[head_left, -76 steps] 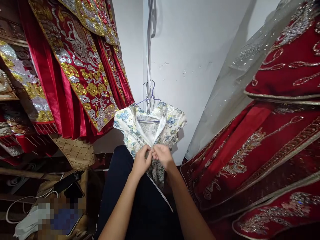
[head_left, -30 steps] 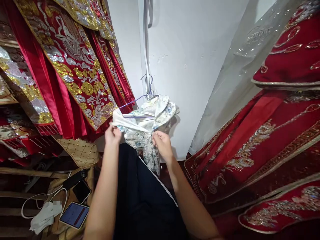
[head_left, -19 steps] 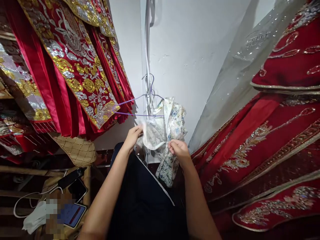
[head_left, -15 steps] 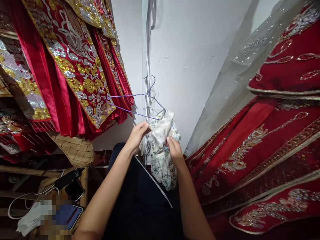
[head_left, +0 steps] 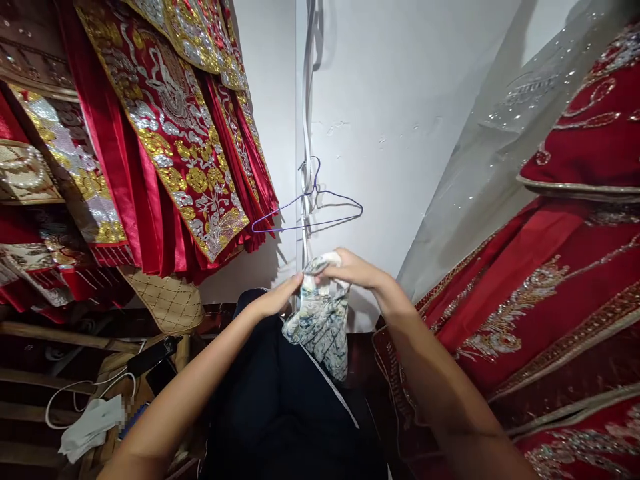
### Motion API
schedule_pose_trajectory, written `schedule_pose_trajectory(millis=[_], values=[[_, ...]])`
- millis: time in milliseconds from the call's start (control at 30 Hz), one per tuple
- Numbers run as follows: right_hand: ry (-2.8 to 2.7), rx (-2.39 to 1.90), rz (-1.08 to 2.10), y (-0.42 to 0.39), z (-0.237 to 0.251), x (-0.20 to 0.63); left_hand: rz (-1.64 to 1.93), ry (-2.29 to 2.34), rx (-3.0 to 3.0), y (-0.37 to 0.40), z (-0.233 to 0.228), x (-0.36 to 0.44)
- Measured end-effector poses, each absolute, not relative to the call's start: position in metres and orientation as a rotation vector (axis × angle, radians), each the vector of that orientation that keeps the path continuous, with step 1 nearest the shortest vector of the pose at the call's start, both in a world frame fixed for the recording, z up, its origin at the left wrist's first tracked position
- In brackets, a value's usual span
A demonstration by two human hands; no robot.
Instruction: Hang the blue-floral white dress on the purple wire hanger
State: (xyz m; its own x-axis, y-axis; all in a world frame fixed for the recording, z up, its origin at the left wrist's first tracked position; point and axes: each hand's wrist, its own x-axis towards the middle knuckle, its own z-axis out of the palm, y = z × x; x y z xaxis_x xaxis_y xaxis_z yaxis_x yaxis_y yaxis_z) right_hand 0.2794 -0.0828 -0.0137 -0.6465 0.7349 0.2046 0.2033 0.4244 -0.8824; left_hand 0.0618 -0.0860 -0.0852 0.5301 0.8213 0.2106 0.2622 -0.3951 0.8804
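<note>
Between my hands hangs a white garment (head_left: 323, 327) with a blue-green floral print, its lower part gathered in folds above my dark trousers. My left hand (head_left: 280, 293) pinches its upper left edge. At the top right, my right hand (head_left: 353, 269) grips the fabric, thumb laid over it; some of its fingers are hidden by the cloth. Just above, a thin purple wire hanger (head_left: 333, 222) hangs by its hook on a white cord or strip (head_left: 307, 87) along the wall. No cloth is on the hanger, and the garment is apart from it.
Red embroidered costumes (head_left: 185, 153) hang at the left. Another red beaded dress (head_left: 510, 313) and a sheer sparkly veil (head_left: 480, 147) hang at the right. A wooden stool (head_left: 105, 367) at lower left bears a black device (head_left: 150, 357), a white cable and a white cloth (head_left: 95, 427).
The garment has come off the right arm of the hanger and hangs lower. My right hand has moved up to its top edge. The hanger now hangs level and free.
</note>
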Motion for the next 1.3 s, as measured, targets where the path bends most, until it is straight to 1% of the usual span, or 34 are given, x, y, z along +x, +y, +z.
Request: schedule_pose_trajectory(millis=[67, 133, 200, 233, 333, 467, 533, 667, 733, 800, 833, 967, 1033, 1133, 1200, 1300], values=[[-2.026, -0.877, 0.904, -0.058, -0.004, 0.292, 0.643, 1.020, 2.107, -0.089, -0.090, 0.050], [-1.816, -0.925, 0.617, -0.028, -0.003, 0.301, 0.489, 1.224, 2.324, -0.090, -0.086, 0.035], [-1.668, -0.923, 0.439, 0.003, -0.011, 0.305, 0.380, 1.421, 2.482, -0.091, -0.075, 0.021], [-1.657, -0.913, 0.405, 0.017, -0.018, 0.304, 0.323, 1.494, 2.541, -0.090, -0.069, 0.015], [-1.804, -0.894, 0.504, 0.042, -0.044, 0.293, 0.152, 1.662, 2.617, -0.088, -0.054, -0.002], [-1.989, -0.889, 0.744, 0.042, -0.071, 0.294, -0.053, 1.851, 2.423, -0.081, -0.037, -0.025], [-1.976, -0.876, 0.739, 0.035, -0.076, 0.308, 0.029, 1.870, 2.425, -0.076, -0.024, -0.033], [-1.916, -0.951, 0.542, 0.018, -0.068, 0.345, 0.454, 1.777, 2.594, -0.066, 0.013, -0.033], [-1.911, -0.984, 0.491, 0.008, -0.060, 0.355, 0.566, 1.739, 2.657, -0.057, 0.028, -0.024], [-1.921, -1.001, 0.475, -0.002, -0.053, 0.357, 0.575, 1.740, 2.676, -0.045, 0.035, -0.016], [-1.927, -1.017, 0.466, -0.007, -0.050, 0.356, 0.513, 1.759, 2.646, -0.037, 0.035, -0.013], [-1.905, -1.113, 0.424, -0.019, -0.047, 0.350, 0.062, 1.797, 2.382, -0.011, 0.024, -0.014], [-1.891, -1.126, 0.410, -0.020, -0.049, 0.349, 0.003, 1.801, 2.363, -0.004, 0.021, -0.018], [-1.880, -1.115, 0.377, -0.019, -0.051, 0.346, 0.168, 1.771, 2.559, -0.003, 0.031, -0.017], [-1.884, -1.097, 0.388, -0.021, -0.052, 0.339, 0.345, 1.646, 2.745, -0.005, 0.041, -0.010], [-1.934, -1.027, 0.505, -0.031, -0.049, 0.325, 0.599, 1.395, 2.903, -0.004, 0.051, 0.003]])
